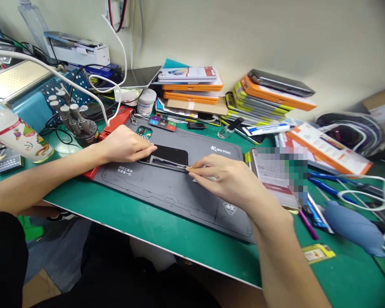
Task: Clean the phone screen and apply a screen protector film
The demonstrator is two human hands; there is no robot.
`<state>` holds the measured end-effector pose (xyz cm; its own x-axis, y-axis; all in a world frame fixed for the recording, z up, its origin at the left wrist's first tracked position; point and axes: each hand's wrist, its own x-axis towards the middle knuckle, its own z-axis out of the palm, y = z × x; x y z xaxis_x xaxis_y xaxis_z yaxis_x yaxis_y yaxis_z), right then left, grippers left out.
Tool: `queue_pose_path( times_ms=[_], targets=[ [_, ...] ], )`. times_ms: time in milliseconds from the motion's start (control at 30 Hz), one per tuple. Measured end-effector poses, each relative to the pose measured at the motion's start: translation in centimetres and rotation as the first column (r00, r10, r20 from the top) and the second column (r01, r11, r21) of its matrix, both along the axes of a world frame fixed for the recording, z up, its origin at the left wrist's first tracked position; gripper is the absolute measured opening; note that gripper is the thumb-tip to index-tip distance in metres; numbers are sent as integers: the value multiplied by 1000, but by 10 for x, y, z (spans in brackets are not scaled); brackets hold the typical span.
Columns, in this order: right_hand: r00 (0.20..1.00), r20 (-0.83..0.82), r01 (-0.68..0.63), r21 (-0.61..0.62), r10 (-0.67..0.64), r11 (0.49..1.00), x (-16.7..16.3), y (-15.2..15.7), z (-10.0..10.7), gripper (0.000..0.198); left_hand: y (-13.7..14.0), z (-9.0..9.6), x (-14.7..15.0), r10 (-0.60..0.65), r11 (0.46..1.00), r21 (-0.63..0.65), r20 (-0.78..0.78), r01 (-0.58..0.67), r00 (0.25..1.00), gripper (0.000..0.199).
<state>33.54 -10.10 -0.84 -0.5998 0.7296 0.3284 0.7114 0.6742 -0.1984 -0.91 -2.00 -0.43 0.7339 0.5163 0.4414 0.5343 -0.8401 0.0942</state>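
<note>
A black smartphone (173, 153) lies flat on a grey work mat (167, 184) with white print. Along its near long edge runs a narrow, pale, shiny strip; whether this is film or a reflection I cannot tell. My left hand (125, 144) is closed at the phone's left end, fingers pressed together, holding it by that end. At the near right corner, my right hand (224, 175) pinches with thumb and forefinger. Whatever sits between those fingertips is too small to make out. Just behind my left hand, a green circuit board (144, 131) rests in a recess of the mat.
Orange boxes (192, 87) and yellow-edged cases (259, 98) are stacked at the back. A screwdriver holder (83, 134) and a patterned cup (22, 134) stand left. To the right lie a flat boxed panel (269, 175), a blue air blower (354, 224) and cables.
</note>
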Motion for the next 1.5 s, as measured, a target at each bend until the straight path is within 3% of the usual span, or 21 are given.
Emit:
queue_pose_path(
  times_ms=[300, 400, 500, 767, 1133, 1333, 1500],
  targets=[
    [999, -25, -33, 25, 34, 999, 3, 0, -2, 39, -2, 6, 1, 18, 966, 257, 39, -28, 999, 63],
    [1000, -13, 11, 57, -10, 998, -1, 2, -5, 41, -5, 8, 3, -16, 947, 320, 84, -12, 996, 64],
    [997, -18, 72, 104, -71, 992, -7, 5, -9, 41, -5, 9, 3, -20, 946, 323, 111, -17, 994, 63],
    [979, -97, 189, 72, -182, 979, -21, 9, -19, 40, -3, 7, 3, -26, 936, 351, 117, -16, 993, 62],
    [981, -57, 192, 108, -187, 975, -34, 20, -24, 46, 0, 3, 4, -76, 916, 402, 168, 2, 983, 59],
    [987, -54, 152, 76, -148, 986, -33, 25, -26, 45, 0, 3, 4, -27, 946, 322, 147, -22, 989, 60],
    [968, -76, 243, 67, -238, 968, -22, 24, -26, 42, 1, 4, 2, -7, 950, 311, 136, -36, 991, 62]
  ],
)
